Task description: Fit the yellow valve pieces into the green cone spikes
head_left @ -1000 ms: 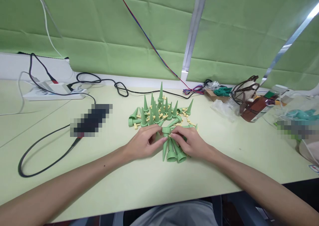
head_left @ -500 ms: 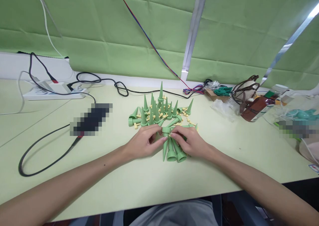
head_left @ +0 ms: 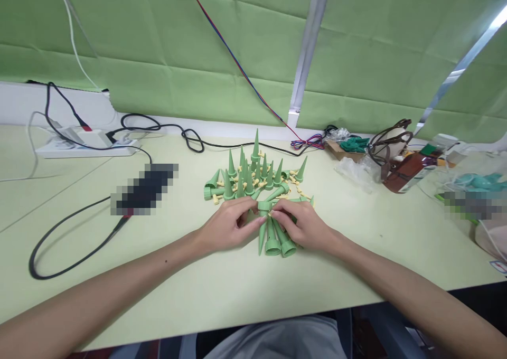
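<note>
With the left hand (head_left: 232, 226), pinching a green plastic spike (head_left: 264, 208) near its collar; probably feeling light, stiff and slightly slick, gripping best at that broad end. Sitting directly between both hands, collar uppermost. Narrowly pinching, seemingly, a small yellow fitting (head_left: 270, 214) with the right hand (head_left: 303, 224).

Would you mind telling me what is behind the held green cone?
Beyond the held cone stand several upright green cones with yellow pieces scattered among them. What lies directly behind it, the left hand and the right hand is covered.
</note>
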{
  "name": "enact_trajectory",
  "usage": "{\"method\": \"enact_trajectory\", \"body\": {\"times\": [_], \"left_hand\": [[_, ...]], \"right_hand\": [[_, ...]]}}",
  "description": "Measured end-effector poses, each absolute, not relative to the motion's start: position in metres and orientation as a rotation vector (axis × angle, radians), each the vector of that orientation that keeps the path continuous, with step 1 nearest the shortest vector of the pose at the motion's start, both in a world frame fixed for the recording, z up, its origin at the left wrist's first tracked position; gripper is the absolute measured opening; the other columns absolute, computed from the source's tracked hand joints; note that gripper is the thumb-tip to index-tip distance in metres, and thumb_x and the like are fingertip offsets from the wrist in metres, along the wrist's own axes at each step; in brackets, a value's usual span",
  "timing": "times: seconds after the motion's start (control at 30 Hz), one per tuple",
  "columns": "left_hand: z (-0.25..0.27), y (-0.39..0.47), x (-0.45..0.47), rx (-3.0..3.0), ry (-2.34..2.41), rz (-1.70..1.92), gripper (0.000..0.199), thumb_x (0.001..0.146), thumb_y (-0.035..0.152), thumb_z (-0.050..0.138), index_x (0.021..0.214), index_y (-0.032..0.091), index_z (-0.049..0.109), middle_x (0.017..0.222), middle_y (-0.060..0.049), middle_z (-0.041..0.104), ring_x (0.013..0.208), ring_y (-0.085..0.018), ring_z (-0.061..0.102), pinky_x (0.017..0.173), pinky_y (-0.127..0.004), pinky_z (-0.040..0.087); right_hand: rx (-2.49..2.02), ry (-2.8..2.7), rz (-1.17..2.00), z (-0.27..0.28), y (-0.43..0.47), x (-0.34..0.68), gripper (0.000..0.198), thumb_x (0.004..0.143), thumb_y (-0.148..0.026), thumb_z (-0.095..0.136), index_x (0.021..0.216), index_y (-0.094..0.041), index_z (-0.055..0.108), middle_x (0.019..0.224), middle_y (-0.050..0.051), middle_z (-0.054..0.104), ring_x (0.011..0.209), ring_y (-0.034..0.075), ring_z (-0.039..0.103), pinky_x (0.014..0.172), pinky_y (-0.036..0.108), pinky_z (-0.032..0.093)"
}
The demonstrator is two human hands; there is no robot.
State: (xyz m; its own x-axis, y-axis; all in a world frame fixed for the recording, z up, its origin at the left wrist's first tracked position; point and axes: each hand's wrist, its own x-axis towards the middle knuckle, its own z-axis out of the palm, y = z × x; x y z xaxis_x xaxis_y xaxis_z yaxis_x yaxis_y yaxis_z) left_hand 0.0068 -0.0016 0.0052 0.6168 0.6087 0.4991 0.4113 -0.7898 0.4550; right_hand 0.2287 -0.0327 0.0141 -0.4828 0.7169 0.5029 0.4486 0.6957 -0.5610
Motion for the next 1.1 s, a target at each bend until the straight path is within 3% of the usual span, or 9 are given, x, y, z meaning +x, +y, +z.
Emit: {"method": "enact_trajectory", "body": {"times": [1.1], "left_hand": [[0.0052, -0.0010, 0.0072, 2.538, 0.846, 0.912, 0.027, 0.094, 0.032, 0.055, 0.072, 0.018, 0.047, 0.065, 0.003, 0.046, 0.057, -0.011, 0.043, 0.052, -0.024, 0.032]], "right_hand": [[-0.914, -2.164, 0.465, 0.0137, -0.0319, 0.2287, 0.023, 0.103, -0.026, 0.044, 0.084, -0.020, 0.055, 0.061, -0.003, 0.049, 0.054, 0.012, 0.045, 0.054, 0.024, 0.035]]}}
